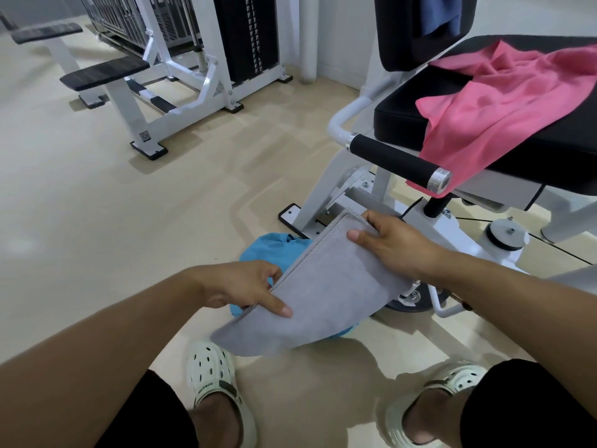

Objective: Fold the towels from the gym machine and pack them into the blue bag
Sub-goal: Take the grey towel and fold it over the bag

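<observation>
At lower centre of the frame the left hand (240, 287) pinches the near edge of a folded grey towel (318, 286), and the right hand (392, 245) grips its far corner. The towel hangs over the blue bag (269, 248) on the floor, so packing seems close. At upper right, a pink towel (504, 105) lies unfolded on the machine seat (400, 116). The bag's opening is hidden; a blue cloth (441, 14) at top is cut off.

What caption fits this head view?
Both hands hold a folded grey towel over the blue bag; pink towel waits.
</observation>
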Tool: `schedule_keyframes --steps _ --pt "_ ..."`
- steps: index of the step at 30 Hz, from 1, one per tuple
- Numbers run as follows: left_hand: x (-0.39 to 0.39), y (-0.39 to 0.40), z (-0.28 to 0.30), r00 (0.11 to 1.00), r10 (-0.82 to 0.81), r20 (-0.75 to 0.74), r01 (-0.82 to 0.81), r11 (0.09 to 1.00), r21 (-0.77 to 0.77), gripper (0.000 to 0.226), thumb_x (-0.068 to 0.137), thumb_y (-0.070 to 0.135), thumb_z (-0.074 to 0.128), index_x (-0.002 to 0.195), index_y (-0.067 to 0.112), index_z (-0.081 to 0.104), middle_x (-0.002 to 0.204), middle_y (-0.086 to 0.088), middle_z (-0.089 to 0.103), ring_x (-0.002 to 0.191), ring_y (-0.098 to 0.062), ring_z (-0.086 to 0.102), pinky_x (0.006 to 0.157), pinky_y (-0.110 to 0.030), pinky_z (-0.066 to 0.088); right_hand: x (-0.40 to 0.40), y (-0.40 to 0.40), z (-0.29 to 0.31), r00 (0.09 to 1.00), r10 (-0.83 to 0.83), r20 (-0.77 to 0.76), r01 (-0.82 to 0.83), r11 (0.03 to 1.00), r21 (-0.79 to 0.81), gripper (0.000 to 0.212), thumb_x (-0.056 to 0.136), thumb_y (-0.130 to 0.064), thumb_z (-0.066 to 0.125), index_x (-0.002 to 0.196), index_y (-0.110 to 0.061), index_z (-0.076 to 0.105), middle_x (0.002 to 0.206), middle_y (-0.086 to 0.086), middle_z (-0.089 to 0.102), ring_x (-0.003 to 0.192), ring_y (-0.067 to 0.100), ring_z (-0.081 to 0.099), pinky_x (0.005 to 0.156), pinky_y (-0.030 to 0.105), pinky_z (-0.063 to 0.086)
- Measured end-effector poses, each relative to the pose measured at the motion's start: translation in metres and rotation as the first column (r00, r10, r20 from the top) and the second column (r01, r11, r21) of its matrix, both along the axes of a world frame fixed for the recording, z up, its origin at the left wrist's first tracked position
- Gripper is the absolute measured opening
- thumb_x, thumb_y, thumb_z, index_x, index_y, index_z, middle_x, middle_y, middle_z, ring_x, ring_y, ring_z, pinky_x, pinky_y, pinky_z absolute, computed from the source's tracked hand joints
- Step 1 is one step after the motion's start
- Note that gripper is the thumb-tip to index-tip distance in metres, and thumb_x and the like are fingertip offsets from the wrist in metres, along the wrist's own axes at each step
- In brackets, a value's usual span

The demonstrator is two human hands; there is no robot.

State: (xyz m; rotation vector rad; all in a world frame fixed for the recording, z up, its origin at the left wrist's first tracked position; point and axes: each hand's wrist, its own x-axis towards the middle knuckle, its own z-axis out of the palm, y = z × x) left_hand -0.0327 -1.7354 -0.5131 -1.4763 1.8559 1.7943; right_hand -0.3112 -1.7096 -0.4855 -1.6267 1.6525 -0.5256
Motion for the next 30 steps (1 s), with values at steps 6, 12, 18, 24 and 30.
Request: schedule_keyframes --steps 6,12,18,24,30 --pt "0.013 -0.001 -0.002 1.0 0.026 -0.013 -0.02 0.938 0.347 0.034 0.088 0.012 0.075 0.121 0.002 0.071 0.122 -0.015 0.072 0.114 -0.029 0.069 0.102 -0.039 0.052 -0.009 -0.007 -0.019 0.988 -0.136 -0.075 0.146 0.978 0.146 0.026 0.102 -0.046 0.051 0.105 -0.021 0.06 0.098 -0.006 0.063 0.082 0.006 0.057 0.063 0.023 0.04" --pt "0.025 -0.015 0.011 0.962 0.252 -0.109 -0.208 0.928 0.308 0.034 0.084 0.008 0.072 0.118 0.004 0.07 0.122 -0.018 0.071 0.113 -0.032 0.068 0.099 -0.041 0.051 -0.02 -0.017 -0.031 0.964 -0.257 -0.07 0.267 0.937 0.227 0.024 0.105 -0.041 0.049 0.104 -0.019 0.058 0.097 -0.001 0.061 0.088 0.018 0.058 0.085 0.036 0.047" --pt "0.041 -0.023 0.002 0.835 0.55 -0.028 -0.538 0.826 0.168 0.038 0.089 0.013 0.073 0.125 0.006 0.065 0.116 -0.011 0.076 0.107 -0.03 0.072 0.092 -0.044 0.058 -0.029 -0.02 -0.04 0.928 -0.32 -0.189 0.358 0.908 0.22 0.028 0.105 -0.041 0.046 0.108 -0.014 0.054 0.107 0.008 0.057 0.096 0.025 0.055 0.084 0.037 0.041" --pt "0.025 -0.022 -0.001 0.707 0.697 -0.12 -0.7 0.714 0.026 0.024 0.095 0.017 0.066 0.117 0.008 0.068 0.116 -0.011 0.073 0.097 -0.025 0.069 0.075 -0.037 0.057 -0.006 -0.017 -0.04 0.929 -0.345 -0.135 0.36 0.926 0.111 0.031 0.103 -0.042 0.047 0.112 -0.013 0.052 0.101 0.004 0.059 0.086 0.019 0.055 0.076 0.034 0.039" --pt "-0.004 -0.003 0.005 0.789 0.594 -0.158 -0.615 0.769 -0.177 0.022 0.101 0.023 0.052 0.112 0.016 0.07 0.111 -0.015 0.073 0.101 -0.034 0.071 0.068 -0.038 0.053 0.038 0.002 -0.03 0.944 -0.329 0.011 0.326 0.939 0.106 0.036 0.103 -0.043 0.046 0.127 -0.016 0.044 0.099 -0.004 0.058 0.088 0.013 0.058 0.073 0.033 0.044"
